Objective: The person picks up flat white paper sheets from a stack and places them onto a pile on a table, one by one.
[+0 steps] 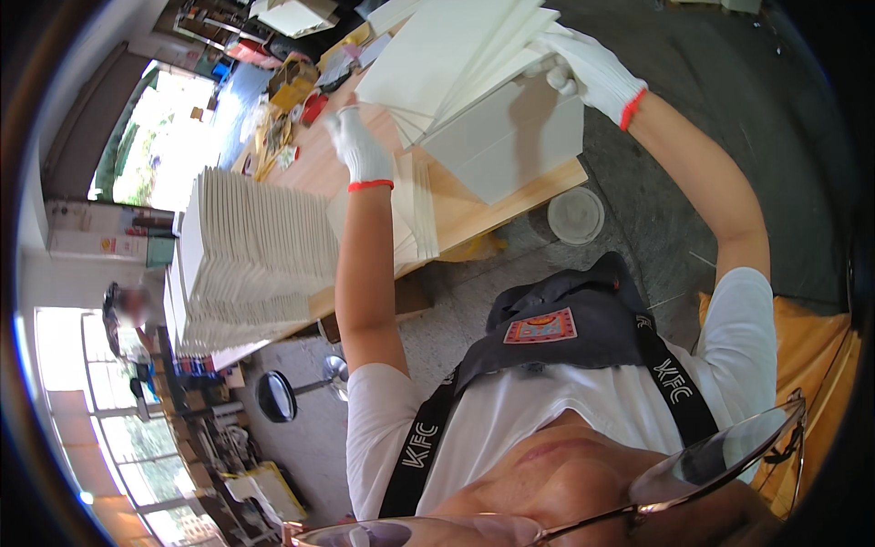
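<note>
My right hand (597, 77), in a white glove with a red cuff, has its fingers curled over the right edge of several fanned white boards (428, 55). These boards lean over the table (465, 205), with a pale panel face (510, 141) below them that carries a shadow. My left hand (360, 150), gloved the same way, is raised near the boards' left corner. Its fingers are stretched out, slightly blurred, and nothing shows in them. Below it, beside my left forearm, stand a few thin upright boards (419, 210).
A tall stack of white boards (255, 255) fills the table's left side. Tools, tape and papers lie in clutter (283, 109) farther back. A round white lid or bucket (576, 216) is on the floor, as is a stool (276, 397). Another person (128, 314) is at far left.
</note>
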`<act>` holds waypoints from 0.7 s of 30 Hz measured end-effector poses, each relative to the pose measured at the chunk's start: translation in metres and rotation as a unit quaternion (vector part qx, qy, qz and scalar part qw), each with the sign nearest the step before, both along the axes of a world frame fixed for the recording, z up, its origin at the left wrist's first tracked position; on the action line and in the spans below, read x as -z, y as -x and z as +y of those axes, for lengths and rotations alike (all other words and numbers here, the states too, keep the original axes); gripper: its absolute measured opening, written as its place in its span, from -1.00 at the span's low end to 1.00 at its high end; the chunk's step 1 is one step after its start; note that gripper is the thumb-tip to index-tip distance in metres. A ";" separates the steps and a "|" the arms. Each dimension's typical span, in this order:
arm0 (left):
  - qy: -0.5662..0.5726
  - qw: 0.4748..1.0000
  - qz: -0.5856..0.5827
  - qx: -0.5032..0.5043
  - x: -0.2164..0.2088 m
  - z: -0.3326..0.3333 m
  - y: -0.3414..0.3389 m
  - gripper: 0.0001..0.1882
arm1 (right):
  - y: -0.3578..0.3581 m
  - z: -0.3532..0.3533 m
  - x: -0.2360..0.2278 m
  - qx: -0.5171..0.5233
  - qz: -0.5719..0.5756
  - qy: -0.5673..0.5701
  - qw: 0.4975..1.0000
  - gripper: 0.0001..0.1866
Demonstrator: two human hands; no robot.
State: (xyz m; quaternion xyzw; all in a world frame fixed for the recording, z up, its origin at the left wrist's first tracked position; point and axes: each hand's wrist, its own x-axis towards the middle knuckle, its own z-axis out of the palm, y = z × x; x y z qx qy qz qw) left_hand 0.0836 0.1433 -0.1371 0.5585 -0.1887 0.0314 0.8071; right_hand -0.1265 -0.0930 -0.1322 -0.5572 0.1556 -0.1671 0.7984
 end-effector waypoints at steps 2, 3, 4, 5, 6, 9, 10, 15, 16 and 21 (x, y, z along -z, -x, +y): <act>-0.011 0.987 0.128 0.100 0.006 0.006 -0.004 -0.52 | 0.007 0.022 -0.006 0.048 0.019 0.005 0.999 -0.81; -0.015 0.969 0.191 0.155 0.009 0.005 -0.005 -0.55 | 0.009 0.022 -0.001 0.045 -0.002 -0.015 0.999 -0.77; -0.018 0.945 0.251 0.210 0.012 0.004 -0.005 -0.58 | 0.008 0.023 0.001 0.055 -0.004 -0.005 0.998 -0.75; -0.019 0.913 0.308 0.265 0.013 0.004 -0.005 -0.60 | 0.008 0.024 0.002 0.065 -0.006 0.005 0.998 -0.72; -0.040 0.917 0.304 0.255 0.012 0.003 -0.003 -0.61 | 0.008 0.025 0.006 0.079 -0.007 0.013 0.997 -0.70; -0.105 0.931 0.279 0.209 0.001 0.001 0.007 -0.60 | 0.004 0.019 0.010 0.065 -0.057 0.050 0.995 -0.64; -0.078 0.940 0.257 0.210 0.006 0.009 0.003 -0.60 | 0.003 0.022 0.008 0.055 -0.070 0.057 0.994 -0.64; 0.099 0.946 0.204 0.230 0.024 0.076 0.002 -0.55 | -0.020 0.067 -0.023 0.016 -0.136 0.195 0.971 -0.61; 0.132 0.940 0.190 0.251 0.032 0.092 -0.002 -0.53 | -0.029 0.079 -0.023 0.020 -0.165 0.198 0.966 -0.65; 0.165 0.964 0.198 0.063 0.062 0.167 0.058 -0.57 | -0.054 0.182 -0.006 -0.056 -0.116 0.275 0.953 -0.50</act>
